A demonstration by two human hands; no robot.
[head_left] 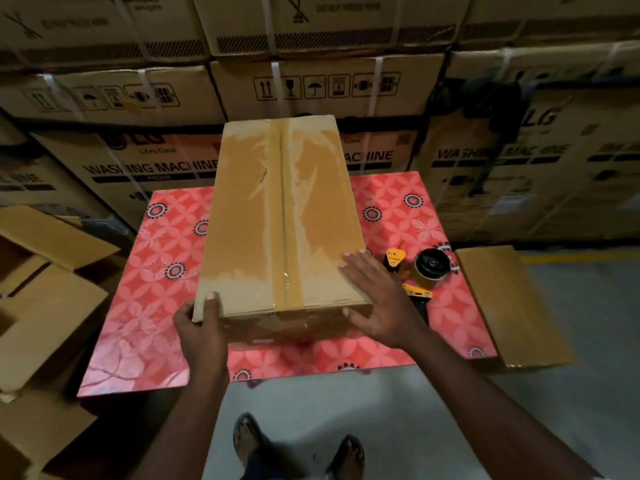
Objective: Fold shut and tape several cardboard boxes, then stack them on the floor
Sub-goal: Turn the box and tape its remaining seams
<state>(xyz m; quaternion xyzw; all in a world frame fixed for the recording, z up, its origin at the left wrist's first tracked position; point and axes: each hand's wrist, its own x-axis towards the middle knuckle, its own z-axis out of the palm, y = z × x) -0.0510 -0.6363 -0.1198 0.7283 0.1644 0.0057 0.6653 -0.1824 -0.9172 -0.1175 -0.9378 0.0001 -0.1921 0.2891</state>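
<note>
The taped box (pixel 280 216) sits on the red table (pixel 156 306). My left hand (pixel 201 327) grips its near left corner, and my right hand (pixel 377 296) lies flat, fingers straight, on the near right corner, beside the tape gun (pixel 424 271).

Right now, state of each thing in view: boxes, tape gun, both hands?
Centre box: flaps shut, seam taped, on the table.
Tape dispenser: lying on the table right of it, unheld.
Left hand: grips the box's near left corner.
Right hand: flat on the box's top, fingers straight.
Boxes at left: flaps open.
Box at right: closed.
</note>
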